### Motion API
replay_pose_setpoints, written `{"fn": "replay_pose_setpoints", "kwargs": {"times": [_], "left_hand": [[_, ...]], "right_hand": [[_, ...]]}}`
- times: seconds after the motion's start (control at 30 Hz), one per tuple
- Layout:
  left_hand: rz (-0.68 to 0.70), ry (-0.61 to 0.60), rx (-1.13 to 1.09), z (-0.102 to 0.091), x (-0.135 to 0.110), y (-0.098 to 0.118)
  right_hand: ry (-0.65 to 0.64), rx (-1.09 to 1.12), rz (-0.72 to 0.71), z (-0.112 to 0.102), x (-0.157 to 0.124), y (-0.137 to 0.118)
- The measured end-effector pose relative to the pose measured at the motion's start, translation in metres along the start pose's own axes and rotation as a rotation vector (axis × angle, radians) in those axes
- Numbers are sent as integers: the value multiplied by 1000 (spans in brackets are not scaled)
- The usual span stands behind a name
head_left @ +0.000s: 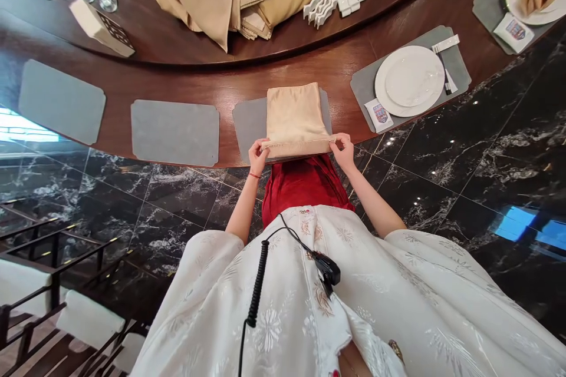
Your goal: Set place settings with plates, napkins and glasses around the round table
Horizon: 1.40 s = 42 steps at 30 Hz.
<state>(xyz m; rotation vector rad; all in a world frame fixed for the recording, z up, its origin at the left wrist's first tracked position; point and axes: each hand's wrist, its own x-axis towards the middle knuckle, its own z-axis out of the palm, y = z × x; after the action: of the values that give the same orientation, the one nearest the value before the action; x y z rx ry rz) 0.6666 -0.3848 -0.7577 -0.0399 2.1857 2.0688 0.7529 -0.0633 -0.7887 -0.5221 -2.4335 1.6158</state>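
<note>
Napkin point(294, 118), folded, lies on a gray mat point(250, 126) at the near edge of the counter point(194, 85); our left hand point(259, 156) and right hand point(342, 151) pinch its near hem in their fingers point(332, 140), a white plate point(409, 80) sitting on the next mat point(457, 70) to our right.

We record a white robe point(283, 288) with wide sleeves point(198, 288) and tonal floral embroidery point(269, 330), worn over a dark red garment point(303, 191). We note a black coiled cable point(259, 283) on the robe's left, joined by a thin black cord point(287, 234) to a black clip-on unit point(327, 269). A thin red bracelet point(253, 175) encircles the left wrist point(253, 179).
</note>
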Motion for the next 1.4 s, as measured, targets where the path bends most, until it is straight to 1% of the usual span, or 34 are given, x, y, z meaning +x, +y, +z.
{"fn": "replay_pose_setpoints", "kwargs": {"times": [0.07, 0.17, 0.2, 0.27, 0.37, 0.5, 0.57, 0.63, 0.7, 0.73, 0.8, 0.83, 0.87, 0.9, 0.93, 0.97, 1.07, 1.1, 1.13, 1.17, 1.2, 1.27, 1.33, 1.4], "left_hand": [[-142, 88, 19, 9, -10, -24], [-352, 208, 75, 22, -30, -61], [-402, 236, 83, 25, -37, -71], [-453, 269, 76, 29, -50, -87], [-458, 316, 59, 30, -62, -104], [-488, 361, 62, 30, -66, -119], [-542, 396, 32, 31, -65, -123], [-646, 412, -30, 30, -64, -123], [-774, 349, -111, 24, -63, -120], [-836, 283, -150, 19, -63, -117], [-948, 97, -206, 6, -63, -110], [-990, 3, -224, -2, -62, -105], [-1002, -69, -229, -9, -62, -100], [-976, -118, -221, -16, -60, -95], [-908, -136, -198, -21, -58, -89], [-795, -121, -163, -25, -55, -82], [-367, -38, -33, -30, -38, -57], [-251, -15, 1, -29, -32, -48], [-166, 6, 22, -28, -26, -39], [-119, 22, 28, -27, -21, -32], [-106, 33, 20, -25, -17, -26], [-139, 37, -19, -22, -13, -21], [-181, 15, -43, -17, -17, -26], [-219, 5, -34, -12, -27, -40]], "right_hand": [[43, 26, 124, 18, -8, 17], [32, 60, 312, 43, -21, 40], [21, 60, 354, 49, -25, 46], [16, 50, 409, 57, -34, 56], [17, 39, 448, 61, -46, 66], [24, 11, 485, 65, -57, 75], [53, 15, 517, 67, -59, 77], [90, 61, 562, 68, -58, 78], [64, 162, 647, 64, -56, 78], [8, 226, 705, 60, -55, 78], [-172, 340, 808, 47, -52, 78], [-264, 368, 824, 40, -50, 77], [-336, 368, 803, 32, -48, 75], [-381, 342, 747, 25, -45, 73], [-398, 295, 660, 18, -42, 69], [-386, 235, 548, 12, -38, 64], [-247, 59, 207, 1, -23, 41], [-197, 18, 120, -1, -17, 32], [-161, -11, 51, -3, -13, 23], [-143, -30, -1, -5, -9, 14], [-141, -42, -42, -6, -7, 6], [-157, -55, -100, -7, -7, -3], [-159, -67, -112, -5, -14, -2], [-144, -88, -60, 3, -24, 8]]}}
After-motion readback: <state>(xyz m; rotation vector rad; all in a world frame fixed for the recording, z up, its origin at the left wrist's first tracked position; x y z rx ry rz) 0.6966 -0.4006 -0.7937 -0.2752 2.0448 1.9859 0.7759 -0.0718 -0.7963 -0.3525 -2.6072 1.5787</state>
